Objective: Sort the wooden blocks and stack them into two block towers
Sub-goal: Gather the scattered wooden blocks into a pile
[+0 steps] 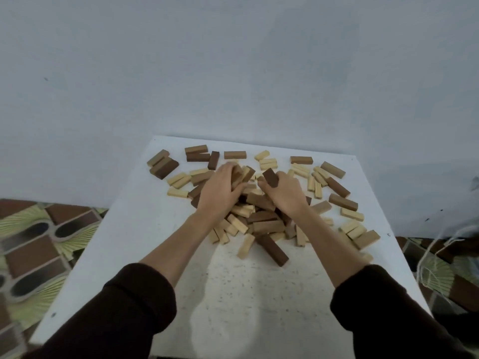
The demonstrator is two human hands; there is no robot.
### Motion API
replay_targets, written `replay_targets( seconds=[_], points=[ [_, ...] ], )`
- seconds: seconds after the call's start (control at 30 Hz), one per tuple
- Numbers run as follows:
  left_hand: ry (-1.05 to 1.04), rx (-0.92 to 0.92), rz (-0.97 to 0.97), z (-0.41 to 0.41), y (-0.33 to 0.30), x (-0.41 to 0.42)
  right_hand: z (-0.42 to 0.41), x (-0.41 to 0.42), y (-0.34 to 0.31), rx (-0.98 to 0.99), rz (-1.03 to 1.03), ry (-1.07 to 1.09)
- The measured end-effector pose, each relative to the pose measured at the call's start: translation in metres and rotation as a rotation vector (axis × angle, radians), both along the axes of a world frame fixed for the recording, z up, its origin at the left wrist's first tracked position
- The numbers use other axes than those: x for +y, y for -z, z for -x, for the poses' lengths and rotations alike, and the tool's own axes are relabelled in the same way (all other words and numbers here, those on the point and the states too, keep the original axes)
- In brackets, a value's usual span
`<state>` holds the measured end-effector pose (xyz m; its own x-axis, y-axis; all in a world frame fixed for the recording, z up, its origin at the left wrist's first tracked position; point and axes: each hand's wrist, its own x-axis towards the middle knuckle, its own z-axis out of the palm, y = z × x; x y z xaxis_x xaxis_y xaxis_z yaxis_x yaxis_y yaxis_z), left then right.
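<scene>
Several wooden blocks, dark brown and pale, lie scattered in a loose pile (259, 216) on a white table (124, 242). My left hand (220, 189) reaches into the far middle of the pile and its curled fingers grip several brown blocks (242, 174). My right hand (283, 191) is beside it and grips a dark brown block (270, 177), which sticks up above the fingers. Blocks under both hands are hidden. No tower stands on the table.
A pale wall rises just behind the table's far edge. Patterned floor tiles (33, 244) show to the left and right. White cord (435, 252) hangs off the right side. The near part of the table is speckled and bare of blocks.
</scene>
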<state>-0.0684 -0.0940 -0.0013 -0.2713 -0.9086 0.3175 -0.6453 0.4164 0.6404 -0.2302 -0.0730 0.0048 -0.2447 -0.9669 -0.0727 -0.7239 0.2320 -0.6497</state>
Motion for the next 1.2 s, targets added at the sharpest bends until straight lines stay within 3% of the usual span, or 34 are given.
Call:
replay_targets(
  seconds=[0.17,0.57,0.87,1.2],
  points=[
    [0.055,-0.007,0.068,-0.003,0.029,0.034,-0.016,0.009,0.017,0.095,0.048,0.12],
    [-0.137,-0.086,0.159,-0.002,0.076,0.059,-0.03,0.043,0.044,0.18,0.45,-0.003],
    [-0.104,-0.108,0.288,-0.005,0.074,0.07,-0.026,0.062,0.064,0.363,0.399,-0.071],
    [-0.045,-0.129,0.254,-0.005,0.072,0.072,-0.024,0.059,0.063,0.411,0.409,-0.104]
  ],
)
